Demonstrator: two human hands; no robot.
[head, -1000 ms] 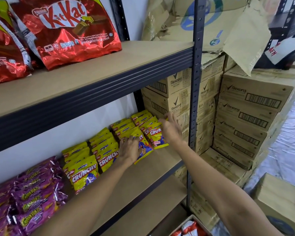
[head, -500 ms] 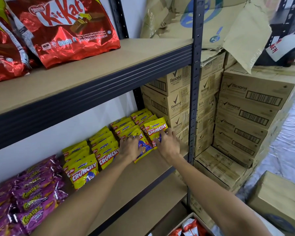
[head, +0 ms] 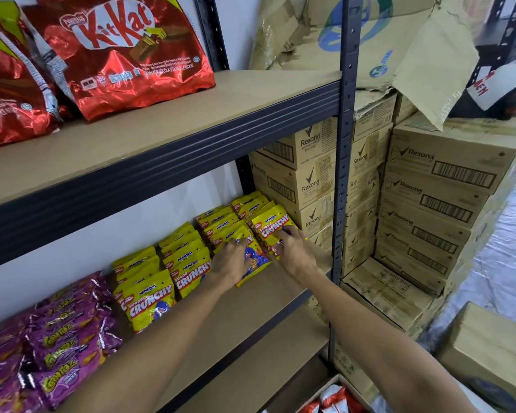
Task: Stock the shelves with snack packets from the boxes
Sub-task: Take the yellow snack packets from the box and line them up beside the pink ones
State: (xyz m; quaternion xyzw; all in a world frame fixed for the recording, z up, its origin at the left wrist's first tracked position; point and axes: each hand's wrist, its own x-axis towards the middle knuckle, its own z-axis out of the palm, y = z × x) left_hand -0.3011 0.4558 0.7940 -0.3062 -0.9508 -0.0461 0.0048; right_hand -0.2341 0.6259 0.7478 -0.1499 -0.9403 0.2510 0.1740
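Yellow foil Crunchy snack packets [head: 149, 302] are stood in rows on the tan middle shelf board [head: 265, 311], at the view's centre. The left hand [head: 231, 263] and right hand [head: 297, 253] are laid palm-down, fingers loosely extended, on the two rightmost rows. Purple foil packets [head: 57, 338] are stacked at eight o'clock. Red-and-white packets [head: 331, 397] are held in an open cardboard box [head: 344, 383] at six o'clock.

A shop stockroom: metal shelving [head: 344, 162] lined with snack packets [head: 149, 299], stacked Rexona cartons [head: 438, 186] beside it.
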